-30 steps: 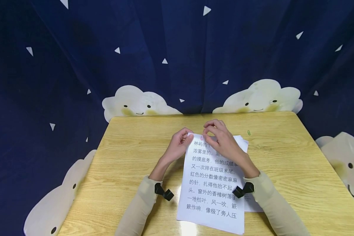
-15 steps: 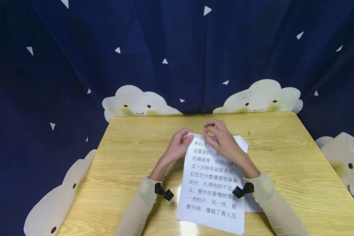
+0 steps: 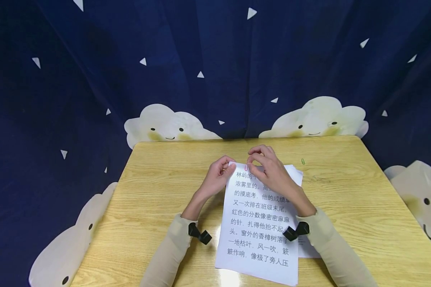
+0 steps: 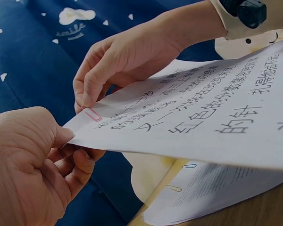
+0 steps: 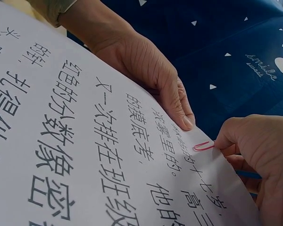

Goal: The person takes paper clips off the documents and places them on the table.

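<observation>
A white sheet of paper (image 3: 255, 229) with large printed characters is held up at its top edge, tilted above the table. My left hand (image 3: 218, 175) pinches its top left corner between thumb and fingers. On the same edge sits a pink paper clip (image 5: 203, 146), its loop lying over the printed side. My right hand (image 3: 273, 171) pinches at the clip's outer end, thumb in front and fingers behind the sheet. The right fingertips hide that end of the clip. Whether other sheets lie behind this one cannot be told.
Under the raised sheet, more printed paper (image 4: 212, 193) lies on the wooden table (image 3: 158, 207), bearing a yellow paper clip (image 4: 174, 188) and a blue paper clip (image 4: 190, 165). A green paper clip (image 3: 303, 161) lies farther back on the right. A dark blue curtain (image 3: 222, 59) hangs behind.
</observation>
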`<state>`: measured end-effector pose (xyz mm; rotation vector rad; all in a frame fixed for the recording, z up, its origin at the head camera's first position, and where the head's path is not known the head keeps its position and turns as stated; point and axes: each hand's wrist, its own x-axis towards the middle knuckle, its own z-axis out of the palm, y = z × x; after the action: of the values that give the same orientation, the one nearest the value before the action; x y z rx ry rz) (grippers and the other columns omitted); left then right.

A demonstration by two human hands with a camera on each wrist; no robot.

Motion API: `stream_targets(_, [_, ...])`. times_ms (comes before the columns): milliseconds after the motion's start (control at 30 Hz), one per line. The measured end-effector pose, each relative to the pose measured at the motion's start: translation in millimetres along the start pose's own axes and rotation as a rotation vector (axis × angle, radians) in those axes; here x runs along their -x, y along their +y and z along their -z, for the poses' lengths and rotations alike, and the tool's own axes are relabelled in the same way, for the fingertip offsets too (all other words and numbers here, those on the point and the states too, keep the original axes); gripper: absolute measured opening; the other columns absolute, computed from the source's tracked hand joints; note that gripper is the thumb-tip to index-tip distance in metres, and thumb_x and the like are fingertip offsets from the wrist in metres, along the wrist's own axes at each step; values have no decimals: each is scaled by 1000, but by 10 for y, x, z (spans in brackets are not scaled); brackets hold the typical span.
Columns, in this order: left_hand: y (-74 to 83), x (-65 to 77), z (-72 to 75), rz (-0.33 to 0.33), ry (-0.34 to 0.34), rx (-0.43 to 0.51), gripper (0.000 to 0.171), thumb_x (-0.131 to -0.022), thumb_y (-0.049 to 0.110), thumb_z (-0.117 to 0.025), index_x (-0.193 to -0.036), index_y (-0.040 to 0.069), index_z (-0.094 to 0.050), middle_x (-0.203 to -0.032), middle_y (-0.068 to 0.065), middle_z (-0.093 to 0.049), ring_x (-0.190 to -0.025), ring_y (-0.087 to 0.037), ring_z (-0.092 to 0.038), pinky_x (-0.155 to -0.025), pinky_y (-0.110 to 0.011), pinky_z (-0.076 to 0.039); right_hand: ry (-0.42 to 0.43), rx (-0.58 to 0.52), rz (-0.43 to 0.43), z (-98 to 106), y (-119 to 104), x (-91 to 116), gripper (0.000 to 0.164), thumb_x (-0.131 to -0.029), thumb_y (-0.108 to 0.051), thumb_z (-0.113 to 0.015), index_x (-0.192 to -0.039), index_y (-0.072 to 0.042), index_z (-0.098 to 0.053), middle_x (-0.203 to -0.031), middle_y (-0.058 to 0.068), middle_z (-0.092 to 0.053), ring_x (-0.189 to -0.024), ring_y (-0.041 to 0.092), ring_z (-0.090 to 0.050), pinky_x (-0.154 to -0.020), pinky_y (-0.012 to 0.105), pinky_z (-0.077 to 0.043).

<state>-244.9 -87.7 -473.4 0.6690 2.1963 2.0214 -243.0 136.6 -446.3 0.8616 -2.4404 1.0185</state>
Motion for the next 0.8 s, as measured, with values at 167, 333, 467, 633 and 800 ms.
stream_targets(167, [-4,2,2,2,0,4,16,-109,8,-54,-113,-5,-62,-83,-15,-66,-60,-14,-63,-52,-23,-49,1,3,1,0,-4,-1,4,-99,-12,-69,-95,-14,-70,-127,8,-61,-121,28,-50,-100,48,-44])
stream_targets(333, [-5,6,2,7,0,10,17,-109,9,-53,-113,-5,-62,-83,-16,-66,-60,-14,-63,-51,-23,-49,1,3,1,2,-4,-1,5,-98,-12,-69,-95,-14,-71,-127,8,-61,-121,28,-50,-100,48,-44])
stream_targets(467, [-3,8,0,7,-1,12,17,-110,9,-53,-113,-4,-62,-84,-17,-67,-61,-14,-64,-52,-24,-50,4,0,3,2,-3,-2,5,-98,-11,-68,-94,-14,-71,-126,8,-61,-121,28,-50,-100,47,-44])
stream_targets(633, [-17,1,-2,5,-1,17,17,-109,9,-53,-113,-5,-62,-85,-18,-67,-61,-14,-64,-53,-24,-51,6,4,5,0,-2,-2,6,-98,-12,-68,-94,-15,-70,-127,8,-61,-121,28,-50,-100,48,-44])
stream_targets(800, [-19,1,0,8,-5,22,17,-110,9,-53,-114,-5,-62,-87,-20,-68,-62,-15,-65,-53,-24,-51,5,4,1,0,-5,-2,6,-98,-12,-68,-94,-15,-70,-127,7,-61,-121,28,-50,-100,48,-45])
